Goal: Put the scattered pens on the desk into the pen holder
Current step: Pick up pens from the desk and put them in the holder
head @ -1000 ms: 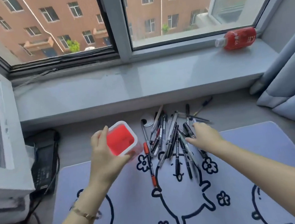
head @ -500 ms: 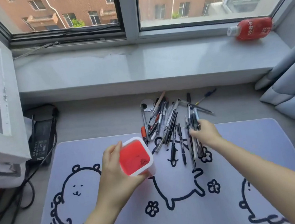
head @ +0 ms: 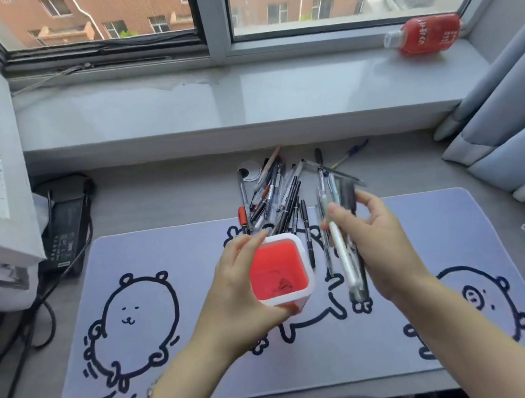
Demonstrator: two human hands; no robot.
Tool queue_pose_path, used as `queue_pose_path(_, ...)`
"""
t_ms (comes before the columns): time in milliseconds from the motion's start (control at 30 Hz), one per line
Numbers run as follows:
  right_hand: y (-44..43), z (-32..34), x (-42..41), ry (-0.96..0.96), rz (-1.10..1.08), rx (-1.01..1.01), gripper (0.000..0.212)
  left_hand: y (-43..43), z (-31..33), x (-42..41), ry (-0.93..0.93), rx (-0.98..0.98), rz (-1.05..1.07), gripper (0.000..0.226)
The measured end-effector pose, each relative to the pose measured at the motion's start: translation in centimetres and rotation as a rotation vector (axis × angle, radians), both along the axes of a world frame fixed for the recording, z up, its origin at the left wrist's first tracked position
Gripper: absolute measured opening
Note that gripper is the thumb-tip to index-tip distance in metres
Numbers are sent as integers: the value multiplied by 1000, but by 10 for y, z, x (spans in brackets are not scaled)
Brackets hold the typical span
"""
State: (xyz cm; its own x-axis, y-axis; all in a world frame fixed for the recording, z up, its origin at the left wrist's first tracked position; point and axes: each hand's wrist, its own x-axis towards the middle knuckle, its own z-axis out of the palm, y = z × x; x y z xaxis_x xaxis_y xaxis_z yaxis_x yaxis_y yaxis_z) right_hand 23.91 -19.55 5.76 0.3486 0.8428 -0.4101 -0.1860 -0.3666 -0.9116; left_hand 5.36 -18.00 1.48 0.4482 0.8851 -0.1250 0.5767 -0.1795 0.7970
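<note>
My left hand grips a square pen holder, red inside with a white rim, held above the mat with its mouth facing me; nothing stands in it. My right hand is closed around a bundle of several pens, white, clear and black, lifted just right of the holder with their tips pointing down toward me. A heap of scattered pens lies on the desk behind the holder, mostly black, one with a red cap.
A pale desk mat with cartoon animals covers the grey desk. A black power adapter with cables lies at the left. A red bottle lies on the windowsill, and grey curtains hang at the right.
My right hand closed on a bundle of pens and lifted them off the pile toward me. My left hand brought the holder nearer, toward the middle of the mat.
</note>
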Motion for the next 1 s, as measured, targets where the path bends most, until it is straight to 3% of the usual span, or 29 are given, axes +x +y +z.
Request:
queue_pose_path(67,-6,-3,0,-12,82,-96,25,-1,-2,-3,25,5,19,99)
queue_pose_path(267,-1,7,0,-61,507,-345,14,-6,-11,-2,105,98,-18,99)
queue_pose_path(400,15,10,-6,-361,695,-388,21,-11,-11,7,70,65,-10,99)
queue_pose_path(467,22,13,-6,-441,692,-327,22,-12,-8,11,6,-26,50,96)
queue_pose_path(633,26,14,2,-413,594,-183,14,-11,-7,9,-101,-208,182,100)
queue_pose_path(700,24,14,7,-430,460,-25,16,-11,-7,7,-112,-201,195,99)
queue_pose_path(767,18,19,10,-319,247,221,16,-11,-6,5,-94,-171,179,98)
queue_pose_path(867,3,18,-1,-155,102,487,42,-11,-2,7,-69,-161,150,102)
queue_pose_path(933,-5,1,-12,-236,156,564,53,-12,2,9,-58,-154,136,104)
queue_pose_path(1000,-12,-20,-19,-399,230,564,47,-13,4,11,-68,-129,136,100)
